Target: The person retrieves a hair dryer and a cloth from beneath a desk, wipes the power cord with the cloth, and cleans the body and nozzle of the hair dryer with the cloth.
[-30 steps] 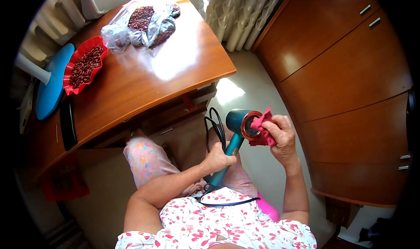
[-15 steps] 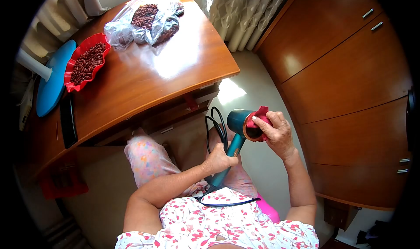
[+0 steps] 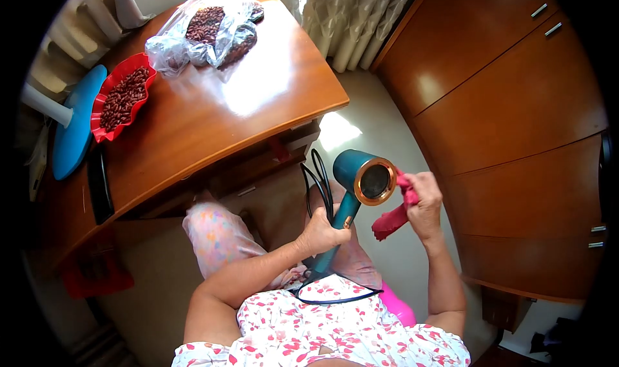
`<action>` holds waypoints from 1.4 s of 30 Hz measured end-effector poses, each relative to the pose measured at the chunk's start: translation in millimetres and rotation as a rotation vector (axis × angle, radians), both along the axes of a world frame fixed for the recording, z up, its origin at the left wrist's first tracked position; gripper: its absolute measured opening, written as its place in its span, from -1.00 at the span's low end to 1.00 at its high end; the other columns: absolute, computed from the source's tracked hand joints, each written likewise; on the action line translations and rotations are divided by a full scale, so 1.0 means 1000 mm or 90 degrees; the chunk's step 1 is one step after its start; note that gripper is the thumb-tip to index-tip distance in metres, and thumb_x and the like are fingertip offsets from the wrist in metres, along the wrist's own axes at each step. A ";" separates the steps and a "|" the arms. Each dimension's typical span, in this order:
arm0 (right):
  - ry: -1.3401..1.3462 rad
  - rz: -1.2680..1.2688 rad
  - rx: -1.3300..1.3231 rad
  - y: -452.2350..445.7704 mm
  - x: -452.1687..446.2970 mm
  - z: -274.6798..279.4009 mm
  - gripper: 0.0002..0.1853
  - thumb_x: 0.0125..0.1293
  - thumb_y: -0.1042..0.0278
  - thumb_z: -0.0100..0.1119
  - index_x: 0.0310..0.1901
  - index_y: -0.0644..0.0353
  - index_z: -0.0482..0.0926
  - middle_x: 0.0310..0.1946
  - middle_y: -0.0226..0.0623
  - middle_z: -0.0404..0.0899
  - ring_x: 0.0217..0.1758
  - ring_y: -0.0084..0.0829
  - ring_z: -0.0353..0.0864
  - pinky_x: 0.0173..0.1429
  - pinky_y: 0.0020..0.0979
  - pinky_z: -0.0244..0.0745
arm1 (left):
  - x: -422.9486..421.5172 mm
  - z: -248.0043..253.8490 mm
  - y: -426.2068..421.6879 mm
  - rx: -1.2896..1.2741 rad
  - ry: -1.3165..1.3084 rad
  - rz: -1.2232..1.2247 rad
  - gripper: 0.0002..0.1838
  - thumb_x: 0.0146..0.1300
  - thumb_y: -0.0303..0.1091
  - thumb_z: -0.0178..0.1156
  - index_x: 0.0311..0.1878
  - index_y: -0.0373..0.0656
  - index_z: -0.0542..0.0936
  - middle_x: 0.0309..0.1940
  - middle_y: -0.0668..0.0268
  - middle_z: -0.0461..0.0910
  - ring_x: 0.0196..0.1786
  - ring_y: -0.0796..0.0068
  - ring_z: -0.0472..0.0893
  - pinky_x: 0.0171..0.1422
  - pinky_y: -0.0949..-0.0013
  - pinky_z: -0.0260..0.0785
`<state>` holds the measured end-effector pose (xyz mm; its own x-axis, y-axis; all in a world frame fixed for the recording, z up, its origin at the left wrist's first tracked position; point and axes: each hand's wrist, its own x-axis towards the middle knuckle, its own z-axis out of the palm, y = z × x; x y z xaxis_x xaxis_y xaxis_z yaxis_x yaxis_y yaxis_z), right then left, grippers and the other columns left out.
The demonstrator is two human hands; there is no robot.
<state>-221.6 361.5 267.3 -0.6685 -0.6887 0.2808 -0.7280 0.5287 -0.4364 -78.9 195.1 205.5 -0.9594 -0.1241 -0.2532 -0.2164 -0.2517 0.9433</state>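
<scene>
A teal hair dryer [image 3: 353, 168] with a copper-coloured rim is held above my lap, its round dark grille facing right and toward me. My left hand [image 3: 322, 232] is wrapped round the dryer's handle, close to a looped black cord [image 3: 314, 173]. Just right of the dryer's rim, my right hand [image 3: 423, 206] is closed on a bunched red cloth [image 3: 391, 222]. One end of the cloth hangs down to the left, apart from the grille. Part of the cord lies across my floral top.
On the wooden desk [image 3: 251, 122] stand a red wavy-edged bowl [image 3: 103, 119] of dark red beans and a clear plastic bag [image 3: 169, 48] with more beans. A blue disc-shaped base [image 3: 76, 144] is beside the bowl. Wooden cabinets [image 3: 496, 109] line the right side.
My right hand has moved right and slightly down, drawing the red cloth off the dryer's rim. The grille is now uncovered, and the dryer's front is turned more toward me.
</scene>
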 end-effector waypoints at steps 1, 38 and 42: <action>-0.001 -0.051 -0.073 -0.001 -0.003 0.005 -0.65 -0.11 0.73 0.07 -0.20 0.26 0.49 -0.34 -0.18 0.42 -0.30 -0.18 0.48 -0.25 -0.29 0.42 | 0.000 -0.003 0.000 0.019 -0.015 -0.003 -0.87 -0.16 -0.45 0.15 -0.51 -0.24 0.41 -0.67 0.39 0.36 -0.58 0.61 0.38 -0.49 0.45 0.30; 0.033 0.044 0.295 -0.037 0.026 0.032 -0.82 -0.05 0.59 0.09 -0.33 0.38 0.47 -0.35 -0.12 0.38 -0.20 -0.17 0.46 -0.19 -0.27 0.49 | 0.002 -0.016 0.010 -0.084 -0.039 0.018 -0.82 -0.21 -0.43 0.20 -0.48 -0.24 0.45 -0.64 0.41 0.40 -0.56 0.62 0.39 -0.43 0.46 0.33; -0.072 0.066 0.220 -0.032 0.020 0.032 -0.83 -0.08 0.63 0.07 -0.36 0.38 0.51 -0.38 -0.06 0.43 -0.25 -0.08 0.48 -0.19 -0.19 0.43 | 0.002 -0.013 0.009 -0.075 -0.035 0.015 -0.83 -0.20 -0.44 0.20 -0.49 -0.24 0.44 -0.64 0.40 0.41 -0.57 0.62 0.40 -0.44 0.46 0.33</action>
